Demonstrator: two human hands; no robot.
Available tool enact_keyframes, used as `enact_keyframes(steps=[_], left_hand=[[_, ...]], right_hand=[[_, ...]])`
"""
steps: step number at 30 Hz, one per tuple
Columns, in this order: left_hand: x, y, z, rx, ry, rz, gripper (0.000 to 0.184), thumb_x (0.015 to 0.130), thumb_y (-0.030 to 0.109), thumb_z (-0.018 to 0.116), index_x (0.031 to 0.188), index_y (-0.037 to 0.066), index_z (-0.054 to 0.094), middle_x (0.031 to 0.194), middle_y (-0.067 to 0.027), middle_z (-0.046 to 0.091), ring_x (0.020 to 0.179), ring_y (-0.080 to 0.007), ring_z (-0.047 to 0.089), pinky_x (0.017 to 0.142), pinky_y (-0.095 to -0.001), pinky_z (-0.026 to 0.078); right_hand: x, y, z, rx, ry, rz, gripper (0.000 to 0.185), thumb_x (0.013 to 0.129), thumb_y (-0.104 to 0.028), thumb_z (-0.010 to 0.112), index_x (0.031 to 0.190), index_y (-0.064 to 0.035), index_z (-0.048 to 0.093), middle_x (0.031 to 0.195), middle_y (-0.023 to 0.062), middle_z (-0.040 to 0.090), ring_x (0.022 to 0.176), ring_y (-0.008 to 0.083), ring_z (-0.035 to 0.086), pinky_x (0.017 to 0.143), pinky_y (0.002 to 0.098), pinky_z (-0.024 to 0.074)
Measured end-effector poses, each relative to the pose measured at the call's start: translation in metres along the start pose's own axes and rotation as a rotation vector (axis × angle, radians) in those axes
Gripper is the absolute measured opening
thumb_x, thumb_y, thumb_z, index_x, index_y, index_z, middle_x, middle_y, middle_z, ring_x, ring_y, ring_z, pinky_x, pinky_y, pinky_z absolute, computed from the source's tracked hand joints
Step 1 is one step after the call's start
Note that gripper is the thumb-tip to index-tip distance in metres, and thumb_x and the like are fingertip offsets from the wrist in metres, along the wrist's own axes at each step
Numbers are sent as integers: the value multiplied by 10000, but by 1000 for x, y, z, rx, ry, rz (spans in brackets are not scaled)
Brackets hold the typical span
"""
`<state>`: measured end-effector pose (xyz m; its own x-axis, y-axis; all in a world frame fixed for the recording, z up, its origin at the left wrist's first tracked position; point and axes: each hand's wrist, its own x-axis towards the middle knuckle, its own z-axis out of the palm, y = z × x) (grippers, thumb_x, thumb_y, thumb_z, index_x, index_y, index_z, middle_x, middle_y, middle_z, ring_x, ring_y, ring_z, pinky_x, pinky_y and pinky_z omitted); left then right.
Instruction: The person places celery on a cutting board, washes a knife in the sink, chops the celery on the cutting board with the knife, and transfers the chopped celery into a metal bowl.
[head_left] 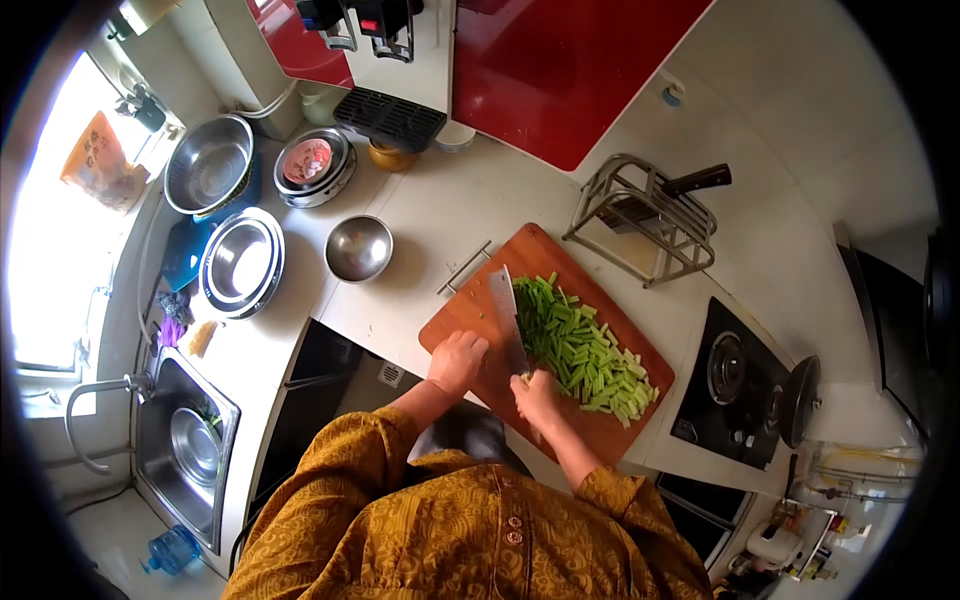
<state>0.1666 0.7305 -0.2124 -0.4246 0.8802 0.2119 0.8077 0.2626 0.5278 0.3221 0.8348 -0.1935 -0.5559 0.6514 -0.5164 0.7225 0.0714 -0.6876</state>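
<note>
My right hand point(537, 397) is closed round the handle of a cleaver point(507, 315). Its broad blade points away from me, along the left edge of a pile of chopped green celery point(580, 350). The celery covers the right part of a reddish-brown cutting board point(610, 440), dark green pieces at the far end and paler ones nearer. On the board's left part rests my left hand point(458, 360), fingers curled in, with nothing visible in it. A few tiny green bits lie on the bare wood beside the blade.
A small steel bowl point(359, 249) stands left of the board, with stacked basins point(242, 262) farther left. A metal knife rack point(640, 215) is behind the board; a gas stove point(728, 375) lies right. The sink point(185, 440) is at left.
</note>
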Motion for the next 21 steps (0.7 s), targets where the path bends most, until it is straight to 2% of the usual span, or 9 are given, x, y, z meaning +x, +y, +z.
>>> enact_keyframes(steps=[1,3,6,9,10,11,14,16,21], left_hand=[[3,1,1,4,-23,-27,58,751,111,569,804,102,548,809,-88,533,798,-284,567,697,-386,495],[10,1,0,-59,-23,-56,106,739,121,616,822,97,555,825,-92,542,814,-297,564,706,-396,488],[6,3,-3,-183,-11,-174,277,697,156,745,890,79,563,887,-104,568,873,-333,554,737,-423,464],[1,0,-25,-112,-52,-129,297,691,158,739,896,79,539,886,-121,541,875,-326,544,761,-421,463],[-2,-1,-26,-109,-56,-124,297,691,158,739,896,79,539,886,-121,541,875,-326,544,761,-421,463],[-5,-2,-26,-97,-53,-109,265,696,142,717,882,79,538,871,-121,543,862,-326,548,753,-423,465],[-11,-13,-9,-44,-52,-91,202,703,105,664,861,78,542,831,-121,546,825,-325,559,732,-428,472],[-11,-18,8,0,2,-96,149,699,57,589,843,74,552,775,-118,552,763,-327,577,694,-435,483],[-6,-13,3,-5,-73,-14,151,716,84,632,844,93,552,794,-113,570,778,-319,596,678,-431,494]], right_hand=[[6,10,0,-191,108,-151,368,865,-230,581,575,-10,531,461,62,525,390,170,552,396,311,454],[13,26,-8,-164,80,-102,342,861,-233,579,608,-6,544,462,73,523,394,190,556,398,327,445],[-10,-4,-32,-228,-5,-96,315,850,-254,585,658,-5,560,478,86,539,404,210,558,433,359,454],[-30,-37,-40,-305,-92,-148,312,834,-288,597,728,5,593,533,123,576,474,257,589,506,395,477],[-30,-31,-32,-328,-47,-196,325,817,-301,601,776,20,625,621,179,617,592,335,625,597,437,495],[-27,-28,-24,-322,-43,-192,325,817,-301,601,776,20,625,621,179,617,592,335,625,597,437,495],[-17,-24,-2,-387,-127,-119,317,799,-270,597,830,42,642,751,254,640,749,428,630,671,496,495],[-14,-28,9,-375,-64,-91,327,801,-274,592,828,49,639,753,264,636,750,428,635,677,494,502],[-11,-21,12,-251,24,-58,332,800,-278,586,803,49,641,730,262,632,721,424,635,656,490,499]])
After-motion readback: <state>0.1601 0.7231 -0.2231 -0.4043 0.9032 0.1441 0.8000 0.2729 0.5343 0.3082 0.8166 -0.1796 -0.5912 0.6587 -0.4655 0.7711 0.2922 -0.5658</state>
